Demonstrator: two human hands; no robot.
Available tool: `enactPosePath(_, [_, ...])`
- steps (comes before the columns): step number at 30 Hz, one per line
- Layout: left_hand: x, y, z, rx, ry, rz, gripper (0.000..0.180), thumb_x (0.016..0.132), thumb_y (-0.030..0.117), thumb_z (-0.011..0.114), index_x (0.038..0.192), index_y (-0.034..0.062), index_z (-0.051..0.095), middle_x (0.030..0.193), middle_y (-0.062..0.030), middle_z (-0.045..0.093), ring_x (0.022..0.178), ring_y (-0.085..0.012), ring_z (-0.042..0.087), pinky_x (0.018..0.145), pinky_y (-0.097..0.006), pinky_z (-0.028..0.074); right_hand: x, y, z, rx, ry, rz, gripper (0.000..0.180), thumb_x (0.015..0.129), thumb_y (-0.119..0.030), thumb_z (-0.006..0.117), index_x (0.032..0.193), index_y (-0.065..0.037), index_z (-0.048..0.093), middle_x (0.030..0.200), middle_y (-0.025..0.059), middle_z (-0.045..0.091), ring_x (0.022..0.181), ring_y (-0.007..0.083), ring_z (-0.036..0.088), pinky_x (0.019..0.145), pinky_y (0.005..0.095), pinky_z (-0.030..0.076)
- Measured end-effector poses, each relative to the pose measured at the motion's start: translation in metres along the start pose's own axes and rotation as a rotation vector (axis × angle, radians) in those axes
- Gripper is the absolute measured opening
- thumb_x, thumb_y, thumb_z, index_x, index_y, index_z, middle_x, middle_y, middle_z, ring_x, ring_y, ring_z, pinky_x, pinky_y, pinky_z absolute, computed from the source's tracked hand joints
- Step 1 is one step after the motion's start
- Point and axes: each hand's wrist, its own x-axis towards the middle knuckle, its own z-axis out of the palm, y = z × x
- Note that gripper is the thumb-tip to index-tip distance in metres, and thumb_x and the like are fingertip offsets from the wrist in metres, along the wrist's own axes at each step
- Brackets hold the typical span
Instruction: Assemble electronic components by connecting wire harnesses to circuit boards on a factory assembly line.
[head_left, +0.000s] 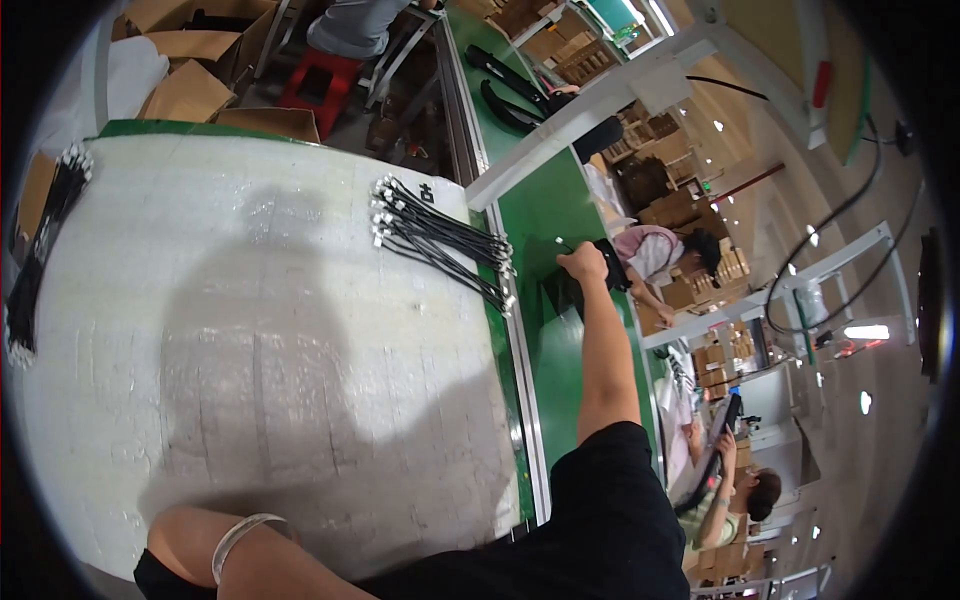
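My right arm stretches over the green conveyor belt [545,380]. At its end my right hand [585,262] is closed, pinching a thin black cable [566,245] whose small white connector sticks out past the fingers. Just beneath and beside that hand are dark objects [612,262] on the belt, their kind unclear. A fanned bundle of black cables [440,232] with white connectors lies on the white-covered table [250,400], close to the belt's edge. My left arm [265,565], wearing a silver bangle [235,540], is bent at the lower edge; its fingers cannot be seen.
Another cable bundle [45,250] lies along the table's far left edge. Black curved parts [510,95] rest farther up the belt. A white metal post [560,140] rises beside it. Co-workers [650,255] sit across the belt. Cardboard boxes [200,50] and a red stool [322,90] stand beyond the table.
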Motion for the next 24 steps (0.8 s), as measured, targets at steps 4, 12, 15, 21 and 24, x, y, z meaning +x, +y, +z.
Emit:
enactPosePath(4, [0.002, 0.000, 0.034, 0.106, -0.099, 0.111, 0.029, 0.085, 0.035, 0.059, 0.082, 0.0066, 0.066, 0.077, -0.0131, 0.062, 0.066, -0.0313, 0.061, 0.057, -0.037, 0.050, -0.062, 0.072, -0.059, 0.068, 0.093, -0.199, 0.047, 0.065, -0.044, 0.073, 0.084, -0.002, 0.069, 0.074, 0.0163, 0.066, 0.070, 0.0278, 0.065, 0.066, 0.0389, 0.049])
enactPosePath(12, [0.006, -0.019, 0.062, 0.048, -0.118, 0.009, 0.028, 0.085, 0.032, 0.061, 0.076, 0.0058, 0.066, 0.070, -0.0120, 0.062, 0.062, -0.0296, 0.060, 0.055, -0.034, 0.050, -0.359, 0.081, -0.206, 0.472, 0.275, -0.774, 0.034, 0.063, -0.024, 0.079, 0.061, -0.001, 0.053, 0.056, 0.0042, 0.049, 0.051, 0.0156, 0.048, 0.047, 0.0288, 0.036])
enactPosePath(15, [0.002, -0.038, 0.076, 0.051, -0.112, -0.018, 0.027, 0.086, 0.029, 0.060, 0.074, 0.0057, 0.066, 0.068, -0.0110, 0.062, 0.061, -0.0282, 0.060, 0.054, -0.034, 0.050, -0.403, 0.073, -0.211, 0.365, 0.219, -1.195, 0.049, 0.058, -0.029, 0.083, 0.051, -0.011, 0.038, 0.051, 0.0007, 0.037, 0.043, 0.0173, 0.038, 0.038, 0.0300, 0.024])
enactPosePath(21, [0.032, -0.044, 0.071, -0.036, -0.082, -0.112, 0.024, 0.086, 0.019, 0.058, 0.069, 0.0050, 0.065, 0.066, -0.0091, 0.060, 0.061, -0.0255, 0.060, 0.051, -0.032, 0.048, -0.351, 0.006, -0.099, 0.182, 0.199, -1.432, 0.028, 0.062, -0.026, 0.071, 0.067, -0.011, 0.048, 0.071, 0.0011, 0.044, 0.070, 0.0183, 0.049, 0.051, 0.0312, 0.045])
enactPosePath(24, [0.022, -0.050, 0.084, 0.046, -0.124, 0.012, 0.023, 0.084, 0.017, 0.059, 0.065, 0.0048, 0.062, 0.065, -0.0093, 0.060, 0.060, -0.0254, 0.059, 0.051, -0.033, 0.047, -0.327, -0.018, -0.052, 0.260, 0.113, -1.415, 0.031, 0.057, -0.023, 0.077, 0.077, -0.008, 0.059, 0.079, 0.0005, 0.053, 0.081, 0.0194, 0.052, 0.061, 0.0296, 0.049])
